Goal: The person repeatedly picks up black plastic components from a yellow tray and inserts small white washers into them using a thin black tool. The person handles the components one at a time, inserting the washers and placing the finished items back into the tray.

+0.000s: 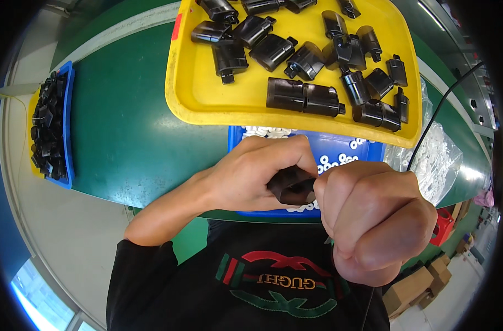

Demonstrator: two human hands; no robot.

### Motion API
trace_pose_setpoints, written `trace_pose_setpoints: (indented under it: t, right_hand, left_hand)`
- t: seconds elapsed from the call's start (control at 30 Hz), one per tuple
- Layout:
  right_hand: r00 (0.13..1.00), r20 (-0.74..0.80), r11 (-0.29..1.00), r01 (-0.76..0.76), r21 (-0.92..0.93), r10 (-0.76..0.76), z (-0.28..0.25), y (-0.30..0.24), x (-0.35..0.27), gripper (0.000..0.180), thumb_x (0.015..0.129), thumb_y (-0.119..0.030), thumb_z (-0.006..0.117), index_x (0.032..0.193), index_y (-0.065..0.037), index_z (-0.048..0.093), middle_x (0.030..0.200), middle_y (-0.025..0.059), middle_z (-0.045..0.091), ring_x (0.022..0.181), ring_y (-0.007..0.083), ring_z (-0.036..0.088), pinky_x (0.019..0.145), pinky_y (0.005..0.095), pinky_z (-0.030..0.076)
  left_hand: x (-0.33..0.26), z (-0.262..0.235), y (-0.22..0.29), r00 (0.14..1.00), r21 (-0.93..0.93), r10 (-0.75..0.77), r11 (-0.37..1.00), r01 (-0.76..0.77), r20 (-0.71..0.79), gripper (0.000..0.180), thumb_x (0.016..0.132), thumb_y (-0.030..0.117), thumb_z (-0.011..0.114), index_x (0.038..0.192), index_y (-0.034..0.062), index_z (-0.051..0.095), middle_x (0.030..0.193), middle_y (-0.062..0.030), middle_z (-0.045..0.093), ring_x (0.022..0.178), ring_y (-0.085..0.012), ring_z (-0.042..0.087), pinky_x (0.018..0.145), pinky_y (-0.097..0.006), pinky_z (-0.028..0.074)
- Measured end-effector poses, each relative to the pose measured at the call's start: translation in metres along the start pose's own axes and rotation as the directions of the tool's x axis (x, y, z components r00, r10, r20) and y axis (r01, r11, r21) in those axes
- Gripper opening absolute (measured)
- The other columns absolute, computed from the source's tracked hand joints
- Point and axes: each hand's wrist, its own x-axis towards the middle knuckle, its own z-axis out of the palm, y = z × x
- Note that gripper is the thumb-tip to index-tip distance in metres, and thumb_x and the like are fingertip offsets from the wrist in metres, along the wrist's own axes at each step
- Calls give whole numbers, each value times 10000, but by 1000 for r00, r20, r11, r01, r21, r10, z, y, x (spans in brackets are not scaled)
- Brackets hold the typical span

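My left hand point(262, 171) is closed round a dark, glossy plastic housing point(291, 186), with its hollow end facing me. Right beside it my right hand point(378, 220) makes a tight fist, knuckles up and close to the camera. Whatever the right fist grips is hidden by its fingers. Under both hands lies a blue tray point(323, 142) holding many small white rings point(339, 161). Just beyond, a yellow tray point(229, 113) carries several similar black plastic housings point(273, 52), some lying end to end.
A blue-rimmed bin point(69, 127) full of black parts stands at the far left of the green table point(130, 121). On the right lies a clear bag point(439, 160) of white pieces. A black cable point(447, 99) hangs down behind my right hand. Cardboard boxes point(411, 289) sit lower right.
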Motion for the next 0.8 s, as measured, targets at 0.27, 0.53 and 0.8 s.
trace_pose_setpoints:
  t: [0.27,0.53,0.8]
  right_hand:
    - [1000,-17,999,27,37,-26,5,6,0,266,708,83,711,664,-64,493,608,48,536,486,136,420,394,258,271]
    - [948,-269,986,162,-46,-168,29,34,-17,172,593,-7,647,578,-71,488,568,33,402,457,178,377,418,303,286]
    - [935,-268,962,181,-206,-234,4,-14,-10,122,603,7,620,637,-53,519,604,39,449,475,189,425,420,309,318]
  left_hand:
    - [-3,2,-1,1000,-2,16,1000,-16,15,278,754,96,789,894,45,554,752,-102,603,655,-295,602,574,-363,469]
    - [-3,-4,0,996,178,87,980,-88,12,264,746,81,774,872,46,545,753,-114,597,656,-345,597,583,-384,477]
    - [-2,-12,16,991,68,46,997,-37,-125,265,665,-55,774,860,59,636,736,-39,616,610,-172,624,542,-273,460]
